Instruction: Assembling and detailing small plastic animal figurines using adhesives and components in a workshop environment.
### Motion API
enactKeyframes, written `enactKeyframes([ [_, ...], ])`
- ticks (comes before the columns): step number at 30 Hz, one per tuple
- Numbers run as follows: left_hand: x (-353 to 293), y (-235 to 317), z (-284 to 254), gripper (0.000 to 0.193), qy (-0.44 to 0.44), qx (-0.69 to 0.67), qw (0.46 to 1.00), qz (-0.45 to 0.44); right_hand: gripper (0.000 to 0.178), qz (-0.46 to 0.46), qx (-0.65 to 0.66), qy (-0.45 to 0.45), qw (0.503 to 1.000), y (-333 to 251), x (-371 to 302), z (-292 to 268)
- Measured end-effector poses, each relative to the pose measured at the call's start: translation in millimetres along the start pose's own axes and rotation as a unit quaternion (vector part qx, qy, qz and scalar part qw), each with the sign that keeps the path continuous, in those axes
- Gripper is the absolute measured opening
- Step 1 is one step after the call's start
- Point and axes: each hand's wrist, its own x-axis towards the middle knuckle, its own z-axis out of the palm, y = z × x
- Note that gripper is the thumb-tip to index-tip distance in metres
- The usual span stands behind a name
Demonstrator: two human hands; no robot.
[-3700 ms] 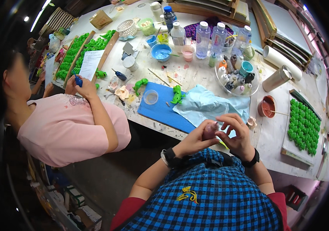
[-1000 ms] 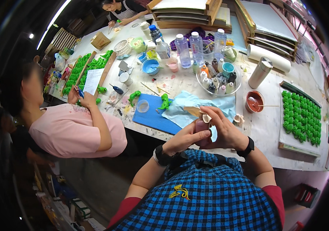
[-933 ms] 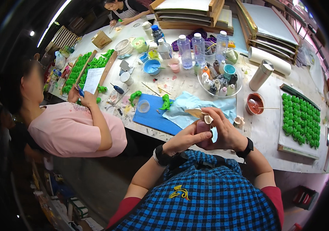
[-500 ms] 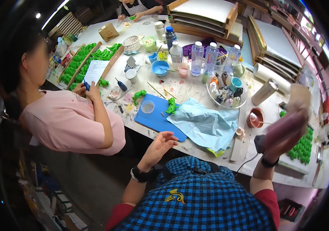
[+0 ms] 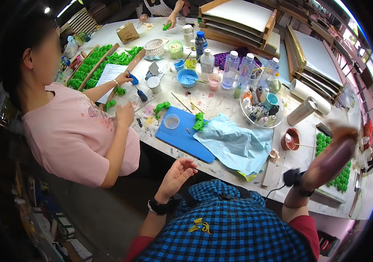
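My left hand [image 5: 176, 178] is raised at the table's front edge with loosely bent, spread fingers, and nothing shows in it. Just beyond it lies a blue ribbed mat [image 5: 184, 135] bearing a clear round cup [image 5: 171, 121] and a green figurine [image 5: 200, 122]. A crumpled light blue cloth [image 5: 239, 139] overlaps the mat's right side. On the right, my right hand [image 5: 329, 162] is smeared by motion, so its fingers and anything in them cannot be made out. Closest to it are a tray of green pieces [image 5: 339, 177] and a reddish-brown bowl [image 5: 291, 139] with a stick in it.
A co-worker in a pink shirt [image 5: 77, 144] stands at my left, one hand at a blue tool [image 5: 132, 78]. Across the table another person [image 5: 160, 9] holds a green piece. Paint bottles fill a clear basin [image 5: 260, 109]; a steel flask [image 5: 302, 111] and stacked wooden trays [image 5: 239, 26] stand beyond.
My right hand has swung slightly down and rightward, still blurred. My left fingers have curled a little. The co-worker's paper now lies on the green pieces, and their hand has reached further over the table.
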Motion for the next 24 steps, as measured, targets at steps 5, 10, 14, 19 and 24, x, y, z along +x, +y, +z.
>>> enactKeyframes([
  [5,5,-7,3,0.027,-0.002,-0.049,0.999,-0.015,0.043,-0.091,-0.472,-0.070,0.874,-8,9,-13],
  [10,5,-2,4,0.029,0.014,0.021,0.999,-0.025,0.043,0.020,-0.335,-0.113,0.935,5,-12,-58],
  [14,6,-10,6,0.027,0.021,0.032,0.999,-0.027,0.028,0.004,-0.570,-0.047,0.820,-3,8,-26],
  [19,3,-13,3,0.028,0.007,0.031,0.999,-0.030,0.037,-0.010,-0.038,-0.059,0.998,4,-16,-14],
  [24,4,-17,0,0.031,0.018,0.034,0.998,-0.040,0.033,-0.223,-0.533,-0.116,0.807,18,-22,-13],
])
